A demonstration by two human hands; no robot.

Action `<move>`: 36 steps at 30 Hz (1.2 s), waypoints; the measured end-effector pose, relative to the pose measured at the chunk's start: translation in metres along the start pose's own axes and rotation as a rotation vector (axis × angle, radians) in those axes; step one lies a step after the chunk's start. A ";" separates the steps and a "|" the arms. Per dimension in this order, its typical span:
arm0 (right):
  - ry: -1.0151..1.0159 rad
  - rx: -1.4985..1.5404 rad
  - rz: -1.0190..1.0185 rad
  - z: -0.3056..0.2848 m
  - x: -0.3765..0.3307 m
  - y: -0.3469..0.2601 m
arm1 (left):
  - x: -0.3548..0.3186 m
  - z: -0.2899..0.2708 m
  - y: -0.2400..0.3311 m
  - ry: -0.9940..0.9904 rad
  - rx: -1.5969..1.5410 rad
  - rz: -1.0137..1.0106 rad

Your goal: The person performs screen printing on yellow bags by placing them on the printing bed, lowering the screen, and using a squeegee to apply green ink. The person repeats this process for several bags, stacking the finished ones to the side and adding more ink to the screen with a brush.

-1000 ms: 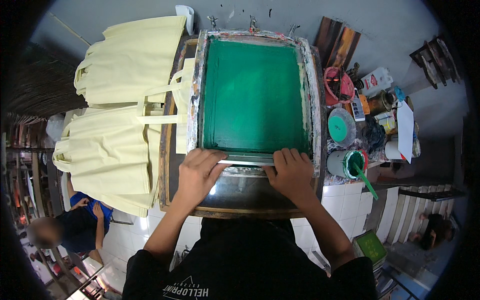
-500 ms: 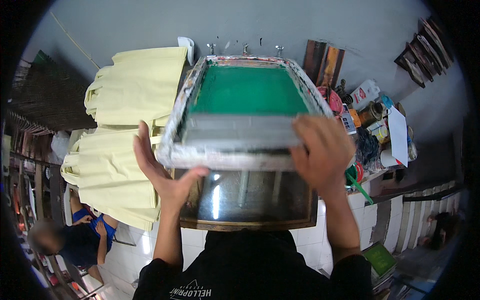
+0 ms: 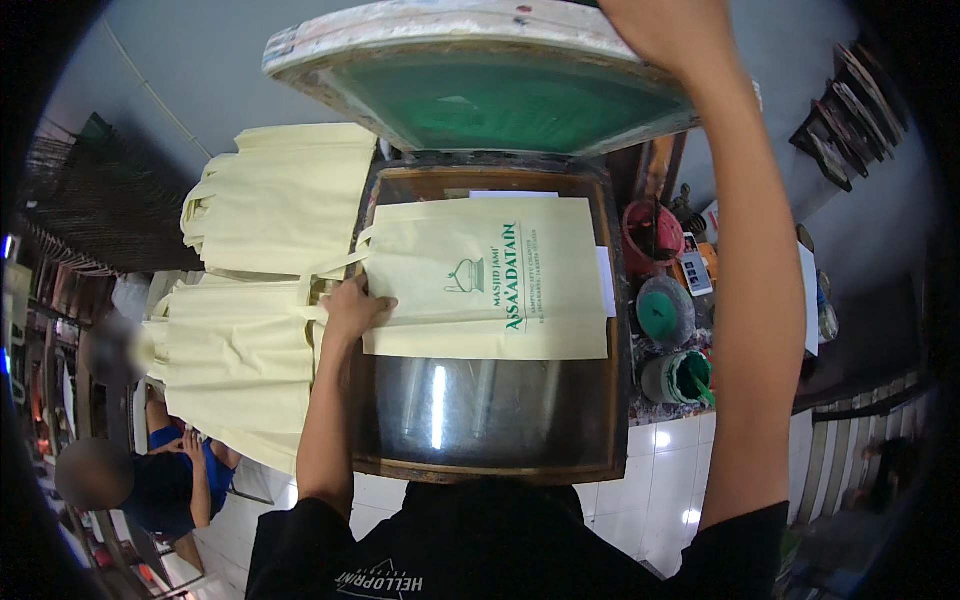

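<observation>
On a wood-framed glass table (image 3: 490, 410) lies a cream fabric bag (image 3: 430, 335), flat, with a green printed emblem and lettering. My left hand (image 3: 355, 308) grips the bag's left edge beside its strap, with the thumb on top. A screen-printing frame (image 3: 400, 40) with green-stained mesh (image 3: 530, 110) is tilted up at the far side, over the bag's far end. My right hand (image 3: 675, 35) holds this frame's raised edge; its fingertips are hidden behind the edge and cut off by the picture's top. White sheets (image 3: 606, 280) peek out from under the bag.
Two stacks of cream bags, a far stack (image 3: 285, 190) and a near stack (image 3: 240, 340), lie to the left. On the right stand an ink tub (image 3: 690, 378), a green-stained bowl (image 3: 662, 312), a pink basket (image 3: 655, 230) and a phone (image 3: 692, 262). A person (image 3: 165, 475) sits at lower left.
The frame has swung up and away, uncovering the printed bag. My right hand has left the grey squeegee and risen with the frame. My left hand has moved onto the bag's edge.
</observation>
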State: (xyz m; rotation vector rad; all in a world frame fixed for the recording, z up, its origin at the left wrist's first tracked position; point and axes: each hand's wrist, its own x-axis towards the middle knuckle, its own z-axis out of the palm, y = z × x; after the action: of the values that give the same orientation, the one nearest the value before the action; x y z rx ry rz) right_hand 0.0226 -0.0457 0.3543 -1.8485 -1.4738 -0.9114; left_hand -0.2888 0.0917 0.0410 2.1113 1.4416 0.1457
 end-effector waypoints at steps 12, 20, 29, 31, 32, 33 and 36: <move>-0.123 0.047 0.163 0.006 0.039 0.007 | -0.011 -0.216 -0.188 0.396 -0.038 -0.126; -0.062 -0.017 0.042 0.019 0.045 0.010 | -0.055 -0.224 -0.245 1.008 0.569 0.165; -0.126 -0.013 0.078 0.016 0.054 0.023 | -0.064 -0.015 -0.142 0.569 0.556 0.138; -0.126 -0.005 0.099 0.016 0.050 0.018 | -0.062 -0.010 -0.147 0.518 0.585 0.162; -0.127 -0.003 0.098 0.015 0.049 0.017 | -0.060 -0.011 -0.149 0.498 0.589 0.176; -0.126 0.001 0.096 0.015 0.047 0.017 | -0.059 -0.012 -0.151 0.478 0.594 0.188; -0.122 0.001 0.091 0.014 0.044 0.017 | -0.058 -0.030 -0.145 0.535 0.547 0.194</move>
State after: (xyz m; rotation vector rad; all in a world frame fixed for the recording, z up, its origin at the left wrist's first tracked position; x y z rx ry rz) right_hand 0.0478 -0.0134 0.3811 -1.9842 -1.4481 -0.7663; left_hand -0.4436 0.0891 0.0048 2.8129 1.7114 0.4667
